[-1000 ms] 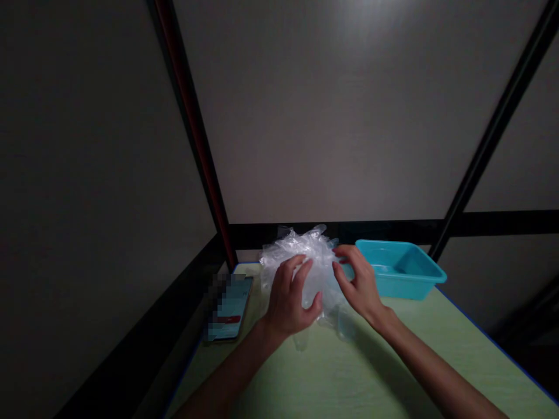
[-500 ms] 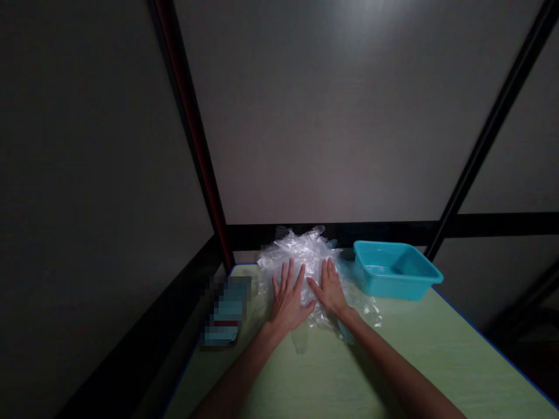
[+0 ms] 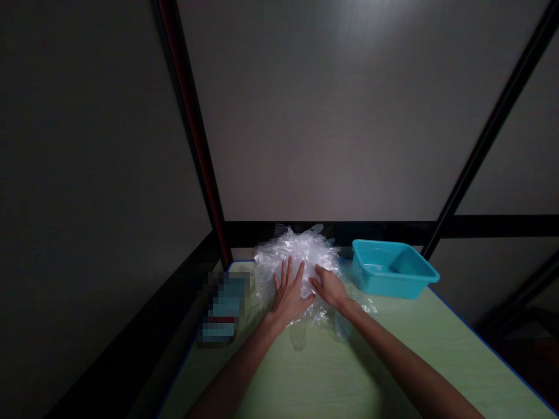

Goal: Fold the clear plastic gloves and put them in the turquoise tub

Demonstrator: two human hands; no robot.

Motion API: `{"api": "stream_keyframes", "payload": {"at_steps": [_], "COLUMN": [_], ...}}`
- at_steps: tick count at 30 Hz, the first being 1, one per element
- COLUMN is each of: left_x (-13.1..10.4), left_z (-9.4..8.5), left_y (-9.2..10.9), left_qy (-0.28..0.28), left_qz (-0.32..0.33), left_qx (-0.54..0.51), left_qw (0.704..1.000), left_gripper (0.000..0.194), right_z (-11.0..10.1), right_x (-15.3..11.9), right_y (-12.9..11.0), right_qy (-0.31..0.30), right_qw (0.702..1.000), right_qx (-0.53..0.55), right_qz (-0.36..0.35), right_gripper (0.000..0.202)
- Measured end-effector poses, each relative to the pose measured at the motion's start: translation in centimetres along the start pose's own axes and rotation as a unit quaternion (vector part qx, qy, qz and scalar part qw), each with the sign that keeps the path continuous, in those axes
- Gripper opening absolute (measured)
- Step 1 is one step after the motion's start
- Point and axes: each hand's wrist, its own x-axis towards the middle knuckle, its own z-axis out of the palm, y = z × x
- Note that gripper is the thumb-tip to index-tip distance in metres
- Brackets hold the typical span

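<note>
A crumpled heap of clear plastic film or thin gloves (image 3: 301,247) lies at the far end of the pale green table (image 3: 305,384). My left hand (image 3: 289,297) rests flat on the near left part of the heap, fingers spread. On the heap's right side is my right hand (image 3: 331,286), its fingers bent inward with the thumb near the index finger. Whether a bit of plastic is between those fingertips is too small to tell. One loose clear piece (image 3: 299,337) lies on the table just below the heap.
A turquoise plastic basin (image 3: 393,285) stands at the table's right edge, beside the heap. A blurred-out bluish object (image 3: 222,308) lies near the left edge. Grey wall panels (image 3: 323,116) with dark frames rise behind the table.
My right hand's fingers have gone from stretched out flat to curled in on the plastic. My left hand has stayed spread in place.
</note>
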Motion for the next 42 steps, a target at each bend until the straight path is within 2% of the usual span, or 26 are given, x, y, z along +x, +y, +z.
{"api": "stream_keyframes", "payload": {"at_steps": [3,9,12,14,16,19,24,27,31,33,36,39,42], "left_x": [0.6,2.3,2.9,3.2,3.4,3.5,2.7,1.5,-0.4,-1.4,-2.4,-3.0,-3.4], "left_z": [-0.7,-3.0,-5.0,-6.4,-7.5,-8.3,-8.0,-8.0,-8.1,-8.1,-7.7,-6.8,-5.6], "left_y": [0.6,2.8,4.2,4.9,5.1,4.6,3.1,3.0,3.5,3.6,3.4,2.9,2.5], "left_qy": [0.008,0.04,0.066,0.095,0.125,0.141,0.092,0.03,-0.05,-0.087,-0.128,-0.143,-0.143], "left_qz": [-0.005,-0.007,-0.008,-0.013,-0.03,-0.067,-0.122,-0.152,-0.174,-0.183,-0.195,-0.217,-0.243], "left_qx": [-0.015,-0.051,-0.076,-0.145,-0.282,-0.453,-0.554,-0.615,-0.685,-0.711,-0.738,-0.749,-0.745], "left_qw": [1.0,0.998,0.995,0.985,0.951,0.878,0.818,0.773,0.706,0.674,0.633,0.609,0.605], "left_gripper": [0.085,0.094,0.095,0.091,0.086,0.074,0.056,0.056,0.054,0.052,0.047,0.04,0.034], "right_z": [-1.6,-5.3,-7.1,-8.5,-9.8,-11.8,-13.9,-13.9,-12.4,-11.2,-9.2,-7.4,-5.9], "right_x": [0.4,2.1,2.6,2.5,2.1,0.8,-2.1,-3.6,-5.3,-6.2,-7.5,-8.8,-9.8], "right_y": [-0.3,-1.3,-1.9,-2.3,-2.7,-3.2,-3.4,-2.8,-1.2,-0.2,1.3,2.3,2.9], "right_qy": [-0.005,-0.027,-0.027,-0.025,-0.028,-0.04,-0.071,-0.082,-0.139,-0.172,-0.206,-0.219,-0.221], "right_qw": [0.999,0.987,0.97,0.955,0.937,0.912,0.847,0.827,0.789,0.756,0.686,0.619,0.588], "right_qx": [0.033,0.155,0.236,0.292,0.344,0.404,0.526,0.556,0.592,0.62,0.672,0.715,0.728], "right_qz": [-0.004,-0.036,-0.048,-0.053,-0.055,-0.054,-0.028,0.01,0.085,0.125,0.188,0.24,0.275], "right_gripper": [0.026,0.024,0.034,0.039,0.04,0.037,0.032,0.037,0.047,0.046,0.039,0.038,0.037]}}
